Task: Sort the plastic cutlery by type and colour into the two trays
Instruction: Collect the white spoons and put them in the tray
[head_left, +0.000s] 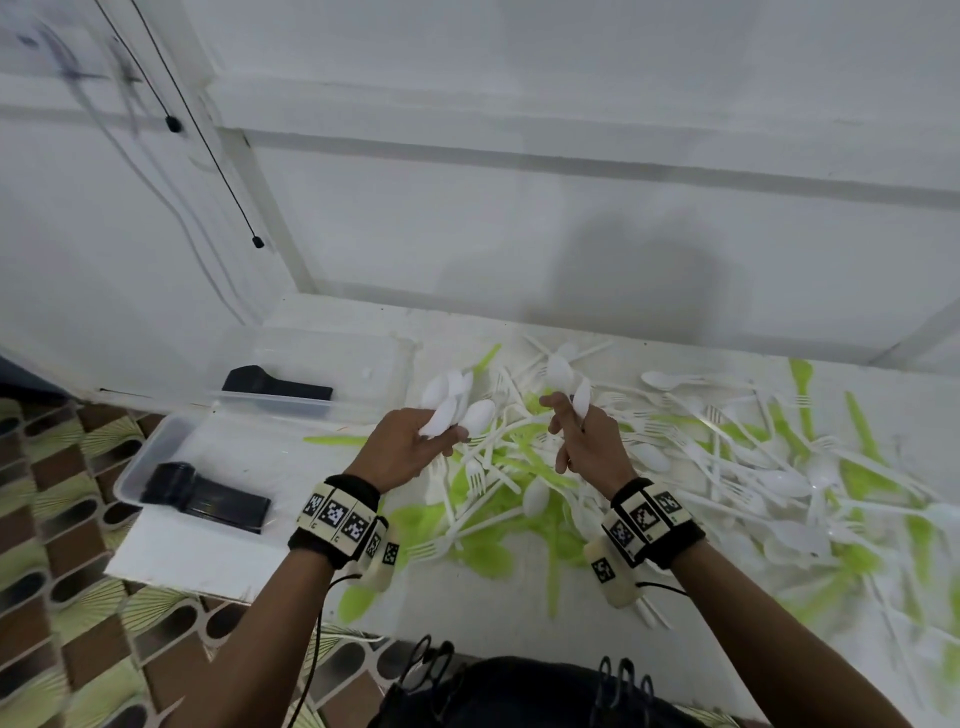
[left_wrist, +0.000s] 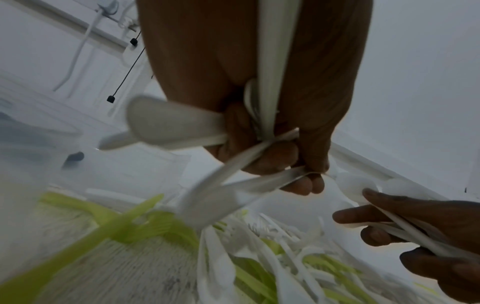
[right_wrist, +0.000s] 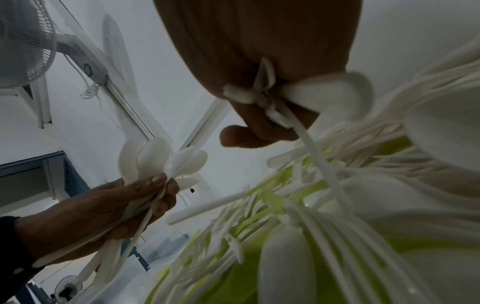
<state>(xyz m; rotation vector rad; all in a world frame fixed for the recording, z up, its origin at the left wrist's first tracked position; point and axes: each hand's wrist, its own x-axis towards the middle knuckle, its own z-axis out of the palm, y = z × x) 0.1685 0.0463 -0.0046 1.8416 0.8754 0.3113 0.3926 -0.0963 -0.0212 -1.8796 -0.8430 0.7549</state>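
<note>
My left hand (head_left: 415, 447) grips a fan of several white spoons (head_left: 454, 402), bowls up, above the left edge of the pile. The same bunch of white spoons (right_wrist: 161, 158) shows in the right wrist view. My right hand (head_left: 574, 434) holds a few white spoons (head_left: 571, 384) by their handles, just right of the left hand. Under both hands lies a mixed pile of white and lime-green cutlery (head_left: 675, 467) on the white table. Two clear trays sit at the left: a far tray (head_left: 311, 358) and a near tray (head_left: 171, 447), each with black cutlery inside.
A green knife (head_left: 335, 440) lies beside the near tray. The table's front left edge (head_left: 171, 582) drops to a patterned floor. A white wall (head_left: 519, 208) rises behind the table, with hanging black cords (head_left: 208, 150) at the left. A fan (right_wrist: 23, 41) stands off to the side.
</note>
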